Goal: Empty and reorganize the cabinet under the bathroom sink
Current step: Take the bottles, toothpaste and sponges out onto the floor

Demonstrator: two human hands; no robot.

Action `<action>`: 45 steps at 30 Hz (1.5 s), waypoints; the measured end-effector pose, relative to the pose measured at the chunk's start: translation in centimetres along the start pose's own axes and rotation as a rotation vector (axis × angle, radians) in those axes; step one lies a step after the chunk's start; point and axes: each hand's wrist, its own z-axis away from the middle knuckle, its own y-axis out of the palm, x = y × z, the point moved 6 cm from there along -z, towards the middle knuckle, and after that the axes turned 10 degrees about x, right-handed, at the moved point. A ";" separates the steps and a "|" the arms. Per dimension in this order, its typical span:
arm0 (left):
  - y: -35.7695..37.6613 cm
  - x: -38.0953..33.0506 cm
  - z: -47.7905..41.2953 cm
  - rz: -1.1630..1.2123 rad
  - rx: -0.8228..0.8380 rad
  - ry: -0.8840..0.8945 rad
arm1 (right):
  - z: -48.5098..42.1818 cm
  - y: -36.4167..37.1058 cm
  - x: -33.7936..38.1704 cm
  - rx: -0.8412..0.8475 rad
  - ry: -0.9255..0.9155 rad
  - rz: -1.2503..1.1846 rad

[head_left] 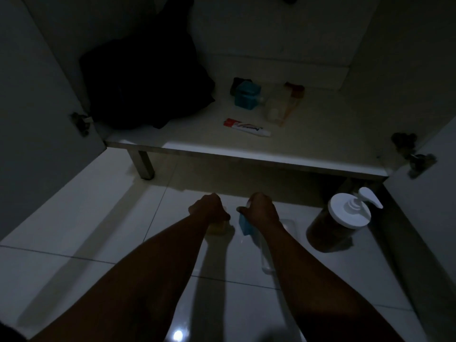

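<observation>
The left hand is curled round a small yellow item, and the right hand, just beside it, is curled round a blue item. Both are low over the tiled floor at centre frame. The light is too dim to tell what either item is, or whether they already rest on the tiles. The blue item's long axis runs roughly up and down the frame under the fist, and which end leads is hidden. To the right, a pump bottle stands upright on the floor with its spout pointing to the right edge of the frame. This looks like the emptying step, with things coming out onto the floor in front of the cabinet. The cabinet fills the upper half of the frame and both its doors are swung wide. Left inside are a tube, a teal box, a clear bottle and a black bag at upper left. The tube lies flat near the front edge. Its long axis slants from upper left to lower right, and its white cap points to the lower right. The next move probably calls for letting go of both items so that they stand steady apart from the pump bottle, then reaching up over the edge for the tube, the nearest thing.
</observation>
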 end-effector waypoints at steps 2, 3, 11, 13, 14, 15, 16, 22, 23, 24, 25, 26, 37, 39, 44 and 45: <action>0.2 0.0 -0.2 -0.011 0.007 0.004 | 0.1 0.0 -0.1 0.000 0.008 0.002; 0.2 -0.1 -0.3 -0.014 0.010 0.005 | 0.1 0.0 -0.2 -0.003 0.010 0.007; -1.4 -0.1 0.1 0.059 -0.066 0.056 | 1.2 -1.9 1.1 -0.056 -0.032 0.048; -2.8 -0.7 0.9 0.051 -0.135 0.095 | 1.7 -3.3 1.7 -0.105 -0.047 0.006; -3.6 -1.0 1.4 0.047 -0.169 0.118 | 2.0 -4.1 2.1 -0.128 -0.059 -0.015; -4.5 -1.4 1.9 0.047 -0.206 0.134 | 2.3 -5.0 2.5 -0.151 -0.074 -0.025; -5.4 -1.9 2.5 0.042 -0.244 0.146 | 2.5 -5.8 3.0 -0.175 -0.093 -0.025; -12.3 -5.8 5.3 0.049 -0.444 0.224 | 2.3 -13.2 6.8 -0.296 -0.199 -0.023; -13.7 -6.6 5.8 0.054 -0.484 0.245 | 2.3 -14.6 7.2 -0.321 -0.220 -0.036; -14.9 -7.3 6.2 0.063 -0.519 0.269 | 2.1 -15.9 7.5 -0.347 -0.243 -0.044; -15.9 -8.0 6.4 0.079 -0.546 0.289 | 1.9 -17.1 7.8 -0.365 -0.264 -0.046; -17.0 -8.7 6.6 0.079 -0.575 0.309 | 1.4 -18.1 7.9 -0.373 -0.277 -0.054; -25.6 -13.5 -2.6 0.052 -0.601 0.348 | -8.7 -23.0 9.1 -0.345 -0.324 0.057; -26.4 -14.3 -4.9 -0.007 -0.601 0.356 | -10.9 -22.8 9.8 -0.331 -0.341 0.054; -27.3 -15.5 -9.5 0.016 -0.593 0.336 | -15.2 -22.3 10.4 -0.334 -0.287 0.130; -27.2 -15.6 -10.5 0.024 -0.550 0.335 | -15.8 -22.2 10.3 -0.355 -0.272 0.155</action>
